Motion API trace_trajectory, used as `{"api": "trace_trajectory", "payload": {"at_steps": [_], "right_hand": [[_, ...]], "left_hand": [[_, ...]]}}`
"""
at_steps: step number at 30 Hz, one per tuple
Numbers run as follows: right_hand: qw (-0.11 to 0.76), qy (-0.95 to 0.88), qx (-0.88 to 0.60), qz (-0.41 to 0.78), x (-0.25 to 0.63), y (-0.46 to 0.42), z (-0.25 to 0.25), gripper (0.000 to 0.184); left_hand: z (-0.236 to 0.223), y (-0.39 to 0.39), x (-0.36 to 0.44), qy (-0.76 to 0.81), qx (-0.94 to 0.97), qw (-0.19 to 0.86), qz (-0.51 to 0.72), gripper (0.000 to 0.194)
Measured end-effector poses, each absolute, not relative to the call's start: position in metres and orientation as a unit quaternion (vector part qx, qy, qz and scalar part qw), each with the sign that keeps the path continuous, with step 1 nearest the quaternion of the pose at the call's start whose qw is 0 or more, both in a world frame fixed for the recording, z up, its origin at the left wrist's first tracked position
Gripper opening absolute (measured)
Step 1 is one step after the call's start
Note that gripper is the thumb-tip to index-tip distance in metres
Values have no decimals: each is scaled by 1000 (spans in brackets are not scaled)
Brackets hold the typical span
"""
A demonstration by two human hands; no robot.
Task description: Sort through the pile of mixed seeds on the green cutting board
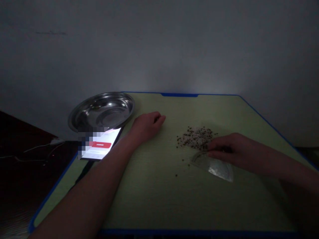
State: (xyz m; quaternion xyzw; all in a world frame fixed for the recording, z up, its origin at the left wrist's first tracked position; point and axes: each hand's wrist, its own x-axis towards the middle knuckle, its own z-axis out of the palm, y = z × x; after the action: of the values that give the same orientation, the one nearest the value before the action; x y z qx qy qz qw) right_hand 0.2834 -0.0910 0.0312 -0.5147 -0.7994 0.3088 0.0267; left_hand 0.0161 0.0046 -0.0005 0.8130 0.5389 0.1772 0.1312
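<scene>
On the green tabletop (149, 199) lies a loose pile of pale, rice-like grains (196, 137) mixed with small dark seeds. My right hand (226, 147) is at the pile's near right side, thumb and fingers pinched on a clear, half-round plastic protractor (216, 167). The protractor is tilted, its curved side by the grains. My left hand (148, 125) rests on the table left of the pile, fingers curled in and thumb pointing right. Whatever is inside those fingers, if anything, is hidden. A few dark seeds (176, 175) lie scattered nearer to me.
A shallow steel bowl (109, 109) stands at the back left, tilted over the far end of a lit phone (99, 147). The phone lies beside my left forearm. Blue edging (179, 95) runs round the table, with a grey wall behind. Pale cables (32, 147) hang at the left.
</scene>
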Motion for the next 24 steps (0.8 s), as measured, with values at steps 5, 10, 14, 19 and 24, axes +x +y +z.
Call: {"api": "trace_trajectory", "payload": {"at_steps": [5,10,14,19,24], "right_hand": [[61,-802,-529,272,267,-93,23,30],[51,-815,-476,325,257,-100,25,25],[74,-808,-482,331,264,-101,31,28],[22,-811,-461,360,268,-106,34,26],[-22,-816,-431,386,254,-119,35,23]], "left_hand": [[3,3,17,545,809,134,172,34],[5,2,18,552,805,138,167,34],[3,4,17,549,807,133,169,35],[3,3,18,549,807,132,173,35],[1,4,18,543,810,128,181,36]]}}
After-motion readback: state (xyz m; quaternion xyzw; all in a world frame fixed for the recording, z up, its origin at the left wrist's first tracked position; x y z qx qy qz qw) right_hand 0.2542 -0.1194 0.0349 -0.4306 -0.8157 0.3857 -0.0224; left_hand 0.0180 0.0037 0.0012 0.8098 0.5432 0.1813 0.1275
